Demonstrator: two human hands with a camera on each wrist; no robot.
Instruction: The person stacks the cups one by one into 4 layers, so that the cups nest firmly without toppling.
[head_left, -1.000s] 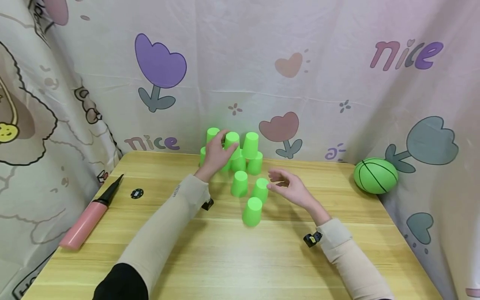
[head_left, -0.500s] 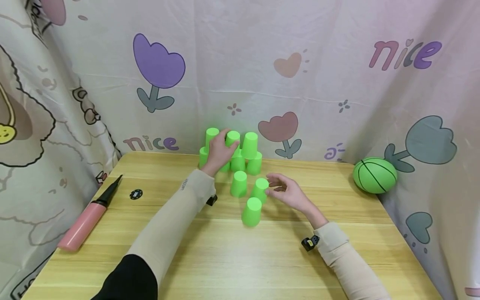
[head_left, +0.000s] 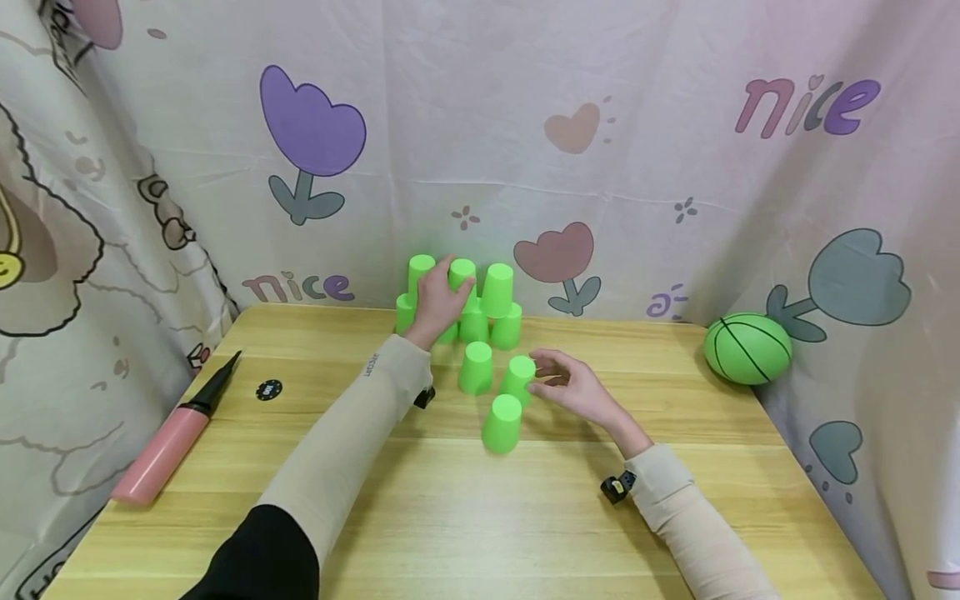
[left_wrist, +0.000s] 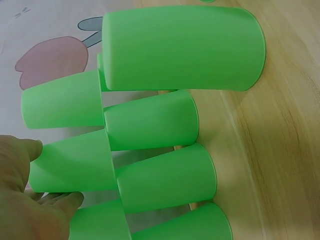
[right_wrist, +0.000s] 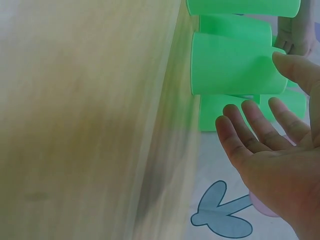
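Note:
At the back of the table, green cups stand upside down in a bottom row, with an upper row resting on them. My left hand (head_left: 437, 304) holds the middle upper cup (head_left: 462, 272) between thumb and fingers; in the left wrist view that cup (left_wrist: 75, 162) sits across the row below. Three more upside-down cups stand in front: a left cup (head_left: 476, 368), a right cup (head_left: 517, 378) and a front cup (head_left: 502, 425). Beside the right one is my right hand (head_left: 573, 385), fingers loosely spread and thumb near the cup; whether it touches cannot be told.
A green ball (head_left: 747, 348) lies at the back right corner. On the left are a pink hand pump (head_left: 165, 454) with a black nozzle and a round black chip (head_left: 268, 390). A printed curtain (head_left: 465, 125) hangs behind the wooden table (head_left: 450, 517).
My left hand has shifted slightly around the middle upper cup, which sits nearly where it was. My right hand has come a little nearer the right front cup.

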